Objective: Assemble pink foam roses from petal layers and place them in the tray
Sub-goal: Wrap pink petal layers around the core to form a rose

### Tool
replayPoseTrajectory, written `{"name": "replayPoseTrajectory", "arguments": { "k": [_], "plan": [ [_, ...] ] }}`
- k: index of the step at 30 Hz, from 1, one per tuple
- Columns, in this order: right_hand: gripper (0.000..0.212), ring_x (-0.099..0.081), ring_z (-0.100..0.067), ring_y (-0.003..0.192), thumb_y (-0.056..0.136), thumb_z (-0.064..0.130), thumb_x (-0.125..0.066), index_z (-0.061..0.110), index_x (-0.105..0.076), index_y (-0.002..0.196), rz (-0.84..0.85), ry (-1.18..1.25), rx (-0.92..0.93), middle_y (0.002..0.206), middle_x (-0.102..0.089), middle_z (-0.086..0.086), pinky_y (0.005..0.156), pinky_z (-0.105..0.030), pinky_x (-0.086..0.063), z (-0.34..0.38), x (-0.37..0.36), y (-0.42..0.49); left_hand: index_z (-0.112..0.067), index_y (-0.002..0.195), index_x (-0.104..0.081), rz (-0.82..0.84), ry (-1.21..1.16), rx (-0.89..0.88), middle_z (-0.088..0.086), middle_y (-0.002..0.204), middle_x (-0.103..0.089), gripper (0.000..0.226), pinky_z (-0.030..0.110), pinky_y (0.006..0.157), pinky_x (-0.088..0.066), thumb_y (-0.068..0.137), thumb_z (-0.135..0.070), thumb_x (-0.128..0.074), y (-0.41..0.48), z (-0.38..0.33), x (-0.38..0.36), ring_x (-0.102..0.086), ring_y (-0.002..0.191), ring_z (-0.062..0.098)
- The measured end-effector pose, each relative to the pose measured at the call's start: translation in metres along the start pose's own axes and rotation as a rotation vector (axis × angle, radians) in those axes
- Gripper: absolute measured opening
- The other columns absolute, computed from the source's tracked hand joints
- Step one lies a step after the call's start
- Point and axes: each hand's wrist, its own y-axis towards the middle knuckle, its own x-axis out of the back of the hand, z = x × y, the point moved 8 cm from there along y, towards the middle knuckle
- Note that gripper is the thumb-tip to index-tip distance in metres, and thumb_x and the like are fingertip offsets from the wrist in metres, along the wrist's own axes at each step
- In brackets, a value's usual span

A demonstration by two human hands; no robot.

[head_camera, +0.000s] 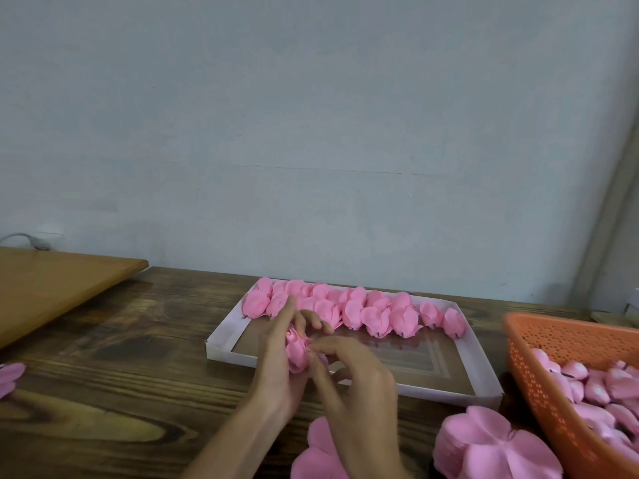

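A dark, wood-grained worktop is seen below a pale blue-grey wall. At centre right, a shallow white cardboard tray is set on it, its far side lined with rows of finished pink foam roses. An orange perforated plastic basket of pink buds is cut off by the right edge. A stack of flat pink foam petal layers is laid at lower right, just before the tray. Over the tray's near-left corner, a half-built pink foam rose is gripped in the curled left hand and pinched by the right hand.
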Motion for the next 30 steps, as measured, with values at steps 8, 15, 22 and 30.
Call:
{"name": "replayPoseTrajectory", "arguments": {
  "k": [8, 15, 22, 30],
  "plan": [
    [0.012, -0.065, -0.007, 0.071, 0.087, 0.035, -0.080, 0.040, -0.071, 0.095, -0.021, 0.003, -0.094, 0.081, -0.069, 0.020, 0.059, -0.027, -0.053, -0.009, 0.004, 0.001, -0.015, 0.060, -0.046, -0.055, 0.099, 0.013, 0.004, 0.072, -0.055, 0.056, 0.032, 0.058, -0.048, 0.080, -0.055, -0.079, -0.005, 0.001, -0.003, -0.053, 0.060, 0.020],
    [0.005, -0.074, -0.009, 0.081, 0.096, 0.037, -0.060, 0.039, -0.064, 0.097, 0.182, 0.267, -0.210, 0.089, -0.076, 0.019, 0.065, -0.019, -0.052, -0.011, -0.013, 0.001, -0.021, 0.057, -0.049, -0.220, 0.075, 0.123, -0.001, 0.055, -0.043, 0.054, 0.030, 0.055, -0.033, 0.089, -0.060, -0.068, -0.006, 0.006, 0.012, -0.039, 0.046, 0.017],
    [0.042, -0.074, -0.010, 0.081, 0.080, 0.008, -0.077, 0.041, -0.065, 0.103, 0.304, 0.224, -0.204, 0.096, -0.075, 0.021, 0.070, -0.035, -0.063, -0.015, -0.021, 0.003, -0.015, 0.056, -0.059, -0.265, -0.027, 0.141, 0.003, 0.055, -0.054, 0.061, 0.025, 0.042, -0.042, 0.090, -0.066, -0.061, -0.004, 0.004, 0.015, -0.049, 0.040, 0.016],
    [0.064, -0.067, -0.005, 0.085, 0.083, 0.003, -0.077, 0.051, -0.061, 0.121, 0.351, -0.014, 0.030, 0.105, -0.066, 0.022, 0.068, -0.014, -0.054, -0.016, -0.016, 0.011, -0.004, 0.080, -0.069, -0.115, -0.014, 0.171, 0.018, 0.081, -0.060, 0.081, 0.035, 0.062, -0.052, 0.076, -0.083, -0.053, 0.002, 0.007, 0.004, -0.062, 0.068, 0.031]
  ]
}}
